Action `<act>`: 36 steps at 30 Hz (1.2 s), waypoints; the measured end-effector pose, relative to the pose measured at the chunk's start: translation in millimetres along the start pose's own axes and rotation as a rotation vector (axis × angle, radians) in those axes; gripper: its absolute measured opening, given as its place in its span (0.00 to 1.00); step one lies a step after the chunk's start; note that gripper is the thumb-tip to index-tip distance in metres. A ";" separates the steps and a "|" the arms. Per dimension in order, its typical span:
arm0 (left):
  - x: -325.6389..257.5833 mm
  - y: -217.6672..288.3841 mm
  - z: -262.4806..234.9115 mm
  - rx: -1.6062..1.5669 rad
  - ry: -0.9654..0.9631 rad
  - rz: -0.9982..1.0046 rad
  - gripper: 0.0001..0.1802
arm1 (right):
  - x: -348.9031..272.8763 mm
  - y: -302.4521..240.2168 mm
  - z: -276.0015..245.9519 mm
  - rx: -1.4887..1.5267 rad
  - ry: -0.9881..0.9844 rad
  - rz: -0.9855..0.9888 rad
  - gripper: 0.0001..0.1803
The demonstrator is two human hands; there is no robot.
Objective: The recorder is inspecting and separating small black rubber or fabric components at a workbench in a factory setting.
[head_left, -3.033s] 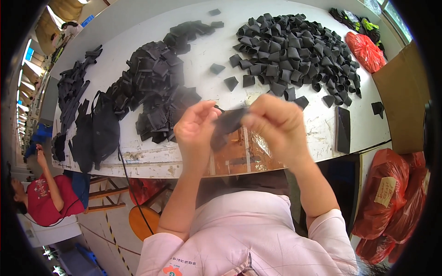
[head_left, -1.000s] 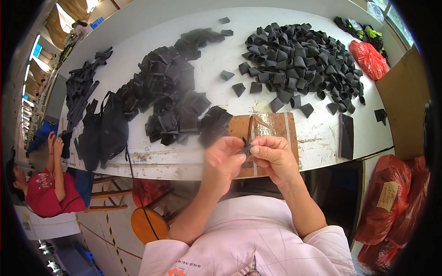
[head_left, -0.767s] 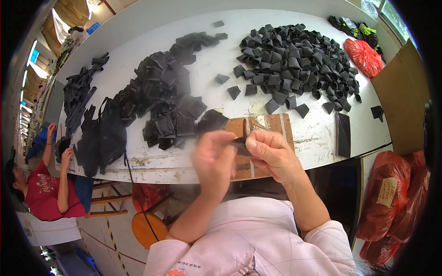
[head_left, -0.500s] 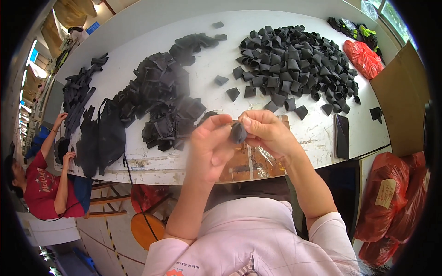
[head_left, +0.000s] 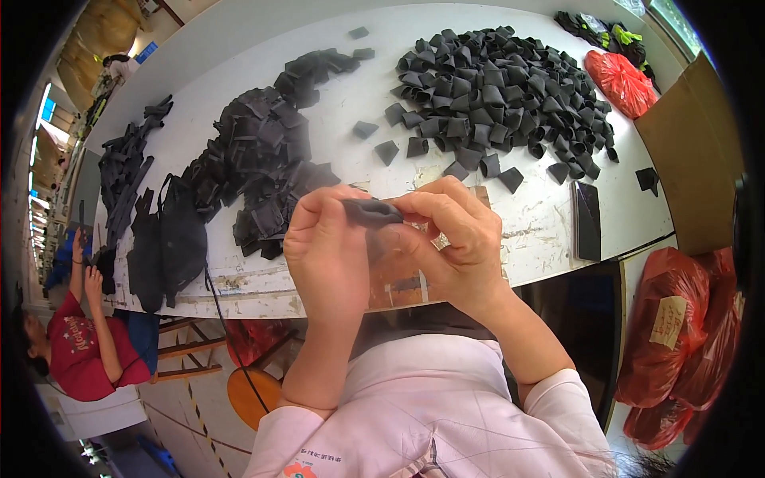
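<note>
Between my two hands, above the near edge of the table, is a small black fabric piece (head_left: 371,212), folded or rolled. My left hand (head_left: 325,239) pinches its left end between thumb and fingers. At its right end, my right hand (head_left: 454,235) grips with thumb and forefinger. Beyond my hands on the right lies a large heap of black fabric loops (head_left: 494,95), several loose ones at its near left side. Left of my hands is a pile of flat black fabric pieces (head_left: 259,135).
A dark phone (head_left: 586,221) lies right on the white table (head_left: 526,247), near a cardboard sheet (head_left: 685,131). Red bags (head_left: 663,334) stand at the lower right, another red bag (head_left: 620,82) at the far right. A co-worker in red (head_left: 92,350) sits left beside black strips (head_left: 123,175).
My hands have shifted slightly left and turned the black fabric piece from upright to lengthwise between them. The view has shifted a little. The co-worker's hands have moved.
</note>
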State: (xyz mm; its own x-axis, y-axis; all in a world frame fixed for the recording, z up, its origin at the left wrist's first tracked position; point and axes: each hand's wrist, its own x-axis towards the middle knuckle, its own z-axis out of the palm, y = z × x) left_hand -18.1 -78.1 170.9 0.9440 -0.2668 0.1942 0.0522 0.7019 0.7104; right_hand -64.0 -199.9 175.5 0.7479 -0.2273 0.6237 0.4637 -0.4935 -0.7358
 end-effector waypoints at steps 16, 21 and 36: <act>8.8 -12.0 -35.9 0.598 -0.049 0.203 0.05 | 14.2 3.2 -15.5 0.078 -0.151 0.184 0.04; 51.9 -55.0 -84.0 1.366 -0.012 -0.028 0.17 | 25.8 44.1 -32.6 0.267 0.119 0.559 0.15; 32.5 -29.7 -86.1 0.868 0.145 -0.177 0.05 | -63.2 28.0 5.3 0.266 -0.386 0.821 0.18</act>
State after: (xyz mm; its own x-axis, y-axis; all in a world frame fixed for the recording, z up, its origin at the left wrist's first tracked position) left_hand 39.1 -50.8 97.8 0.9805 -0.1963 -0.0122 -0.0085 -0.1039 0.9946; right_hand -95.7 -194.9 114.1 0.9721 -0.1013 -0.2116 -0.2203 -0.0836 -0.9718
